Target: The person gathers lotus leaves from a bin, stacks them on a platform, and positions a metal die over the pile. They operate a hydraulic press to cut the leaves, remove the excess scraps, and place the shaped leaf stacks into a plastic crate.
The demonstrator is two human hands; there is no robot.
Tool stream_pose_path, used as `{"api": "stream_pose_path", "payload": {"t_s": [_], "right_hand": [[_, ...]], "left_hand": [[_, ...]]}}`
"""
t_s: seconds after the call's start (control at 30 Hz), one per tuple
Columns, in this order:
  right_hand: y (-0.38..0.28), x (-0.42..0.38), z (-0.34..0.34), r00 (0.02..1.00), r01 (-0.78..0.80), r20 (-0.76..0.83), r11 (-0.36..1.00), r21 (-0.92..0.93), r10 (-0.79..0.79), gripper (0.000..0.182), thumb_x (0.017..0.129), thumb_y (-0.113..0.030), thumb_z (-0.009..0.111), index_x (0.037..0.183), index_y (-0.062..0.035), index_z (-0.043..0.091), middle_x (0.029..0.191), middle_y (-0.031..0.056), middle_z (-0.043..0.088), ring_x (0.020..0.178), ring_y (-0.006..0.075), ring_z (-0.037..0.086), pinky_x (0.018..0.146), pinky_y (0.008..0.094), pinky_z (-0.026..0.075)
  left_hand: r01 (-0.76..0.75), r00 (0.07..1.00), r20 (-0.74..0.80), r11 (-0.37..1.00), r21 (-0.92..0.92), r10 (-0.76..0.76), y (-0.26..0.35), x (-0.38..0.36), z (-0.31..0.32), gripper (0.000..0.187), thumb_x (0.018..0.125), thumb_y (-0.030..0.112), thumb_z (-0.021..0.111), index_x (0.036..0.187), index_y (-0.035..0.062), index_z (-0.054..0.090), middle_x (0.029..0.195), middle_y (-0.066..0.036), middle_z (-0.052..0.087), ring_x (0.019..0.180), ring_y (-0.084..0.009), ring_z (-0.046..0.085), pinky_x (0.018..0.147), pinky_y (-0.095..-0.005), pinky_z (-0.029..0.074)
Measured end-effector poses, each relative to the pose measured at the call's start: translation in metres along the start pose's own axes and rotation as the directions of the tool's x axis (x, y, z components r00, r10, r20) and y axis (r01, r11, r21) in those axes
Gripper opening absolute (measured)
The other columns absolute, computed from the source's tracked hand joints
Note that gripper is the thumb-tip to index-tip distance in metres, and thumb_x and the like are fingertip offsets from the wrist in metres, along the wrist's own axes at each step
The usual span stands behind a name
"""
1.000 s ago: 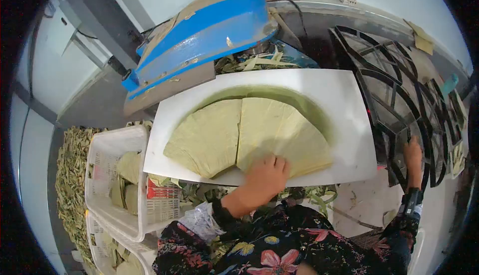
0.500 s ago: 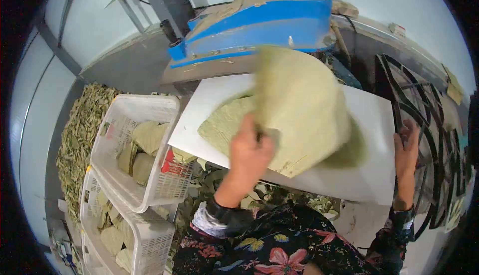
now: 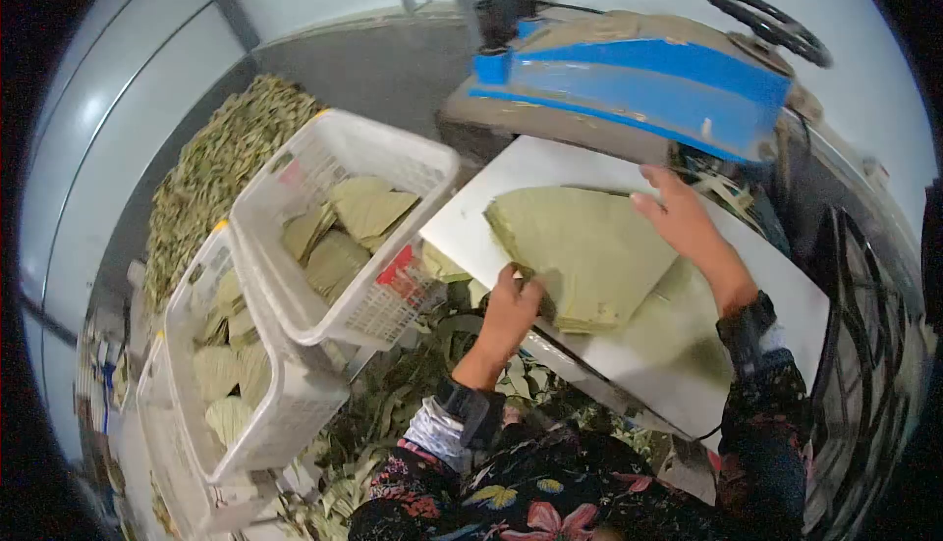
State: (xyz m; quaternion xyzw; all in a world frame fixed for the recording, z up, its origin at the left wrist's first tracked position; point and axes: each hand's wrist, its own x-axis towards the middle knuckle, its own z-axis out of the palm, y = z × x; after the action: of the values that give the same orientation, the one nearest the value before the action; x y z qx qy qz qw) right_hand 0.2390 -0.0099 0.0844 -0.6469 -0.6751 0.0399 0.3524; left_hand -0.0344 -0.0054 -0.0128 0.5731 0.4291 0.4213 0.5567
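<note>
A stack of pale green, dried fan-shaped cut leaves (image 3: 589, 246) lies on a white board (image 3: 786, 291). My left hand (image 3: 509, 317) is at the stack's near left edge, thumb and fingers closed on the leaf edges. Over the far right edge of the stack is my right hand (image 3: 688, 232), fingers spread and nothing gripped. Part of the board to the right of the stack is in shadow.
A blue press machine (image 3: 638, 80) with a black handwheel (image 3: 766, 26) stands behind the board. White plastic crates (image 3: 393, 153) holding leaf bundles are at left, before a heap of leaves (image 3: 221, 168). Leaf scraps (image 3: 393, 404) lie below. Black curved metal frames (image 3: 864, 345) lean at right.
The leaves that my left hand held up are now down flat on the board. My right hand has come from the black frames to the stack. The view has turned left.
</note>
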Motion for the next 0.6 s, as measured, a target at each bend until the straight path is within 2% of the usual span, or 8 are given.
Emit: {"api": "stream_pose_path", "payload": {"t_s": [0.03,0.1,0.13,0.2,0.3,0.4,0.47,0.6], "right_hand": [[0.000,0.013,0.019,0.986,-0.028,0.164,0.998,-0.056,0.037,0.050,0.087,-0.033,0.054,0.125,-0.0009,0.045,0.124,0.0215,0.050,0.115,0.0365,0.048,0.098,0.0415,0.037],[0.018,0.026,0.044,0.943,-0.102,0.306,0.990,-0.100,0.129,0.052,0.091,-0.039,0.045,0.126,-0.0014,0.045,0.132,0.0225,0.042,0.123,0.0368,0.040,0.104,0.0423,0.030],[0.018,0.029,0.048,0.910,-0.112,0.384,0.984,-0.136,0.157,0.053,0.091,-0.041,0.042,0.127,-0.0014,0.045,0.133,0.0227,0.041,0.124,0.0363,0.038,0.105,0.0418,0.028],[0.092,0.043,0.089,0.830,0.093,0.556,0.970,-0.223,0.048,0.056,0.092,-0.042,0.037,0.128,0.0007,0.044,0.135,0.0244,0.039,0.127,0.0370,0.034,0.107,0.0415,0.025],[0.045,0.027,0.079,0.841,-0.116,0.491,0.961,-0.249,0.229,0.061,0.093,-0.045,0.035,0.128,0.0037,0.042,0.135,0.0258,0.038,0.128,0.0395,0.032,0.108,0.0428,0.024],[0.038,-0.004,0.094,0.845,-0.067,0.482,0.940,-0.333,0.231,0.063,0.092,-0.046,0.038,0.128,0.0052,0.041,0.133,0.0271,0.039,0.125,0.0416,0.033,0.106,0.0449,0.025],[0.023,-0.036,0.101,0.896,-0.098,0.389,0.948,-0.302,0.216,0.059,0.091,-0.043,0.043,0.124,0.0057,0.044,0.127,0.0282,0.044,0.122,0.0433,0.035,0.104,0.0469,0.028],[-0.050,-0.066,0.095,0.871,-0.184,0.376,0.919,-0.349,0.317,0.048,0.092,-0.034,0.045,0.119,0.0054,0.046,0.117,0.0278,0.047,0.114,0.0426,0.040,0.098,0.0476,0.032]], "left_hand": [[0.064,0.998,-0.015,0.984,0.168,-0.063,0.020,-0.014,-0.004,0.062,0.087,0.026,0.053,0.127,-0.0161,0.030,0.109,-0.026,0.056,0.097,-0.0276,0.058,0.083,-0.0341,0.046],[0.021,0.997,-0.081,0.975,0.221,-0.003,0.008,-0.034,-0.009,0.062,0.091,0.033,0.052,0.131,-0.0099,0.032,0.115,-0.019,0.054,0.102,-0.0223,0.054,0.085,-0.0312,0.045],[0.073,0.997,-0.016,0.994,0.077,-0.072,0.007,-0.044,-0.012,0.064,0.091,0.037,0.051,0.132,-0.0084,0.032,0.118,-0.018,0.052,0.106,-0.0225,0.052,0.088,-0.0319,0.044],[0.267,0.962,0.102,0.946,-0.185,-0.252,0.011,-0.065,-0.016,0.067,0.091,0.044,0.051,0.133,-0.0052,0.033,0.124,-0.016,0.048,0.114,-0.0226,0.047,0.092,-0.0335,0.041],[0.475,0.874,0.307,0.796,-0.374,-0.377,-0.014,-0.070,-0.019,0.080,0.087,0.055,0.049,0.140,0.0030,0.020,0.138,-0.014,0.034,0.124,-0.0298,0.038,0.097,-0.0464,0.035],[0.473,0.878,0.311,0.749,-0.463,-0.363,0.008,-0.074,-0.025,0.081,0.084,0.050,0.058,0.139,0.0026,0.021,0.135,-0.012,0.038,0.121,-0.0271,0.041,0.097,-0.0423,0.036],[0.286,0.946,0.301,0.748,-0.599,-0.121,0.003,-0.076,-0.020,0.078,0.081,0.036,0.064,0.138,0.0008,0.024,0.128,-0.012,0.046,0.116,-0.0226,0.045,0.096,-0.0365,0.038],[0.309,0.949,0.263,0.663,-0.682,-0.172,-0.016,-0.085,-0.059,0.068,0.079,0.020,0.064,0.134,-0.0018,0.031,0.120,-0.011,0.052,0.107,-0.0192,0.051,0.092,-0.0317,0.041]]}}
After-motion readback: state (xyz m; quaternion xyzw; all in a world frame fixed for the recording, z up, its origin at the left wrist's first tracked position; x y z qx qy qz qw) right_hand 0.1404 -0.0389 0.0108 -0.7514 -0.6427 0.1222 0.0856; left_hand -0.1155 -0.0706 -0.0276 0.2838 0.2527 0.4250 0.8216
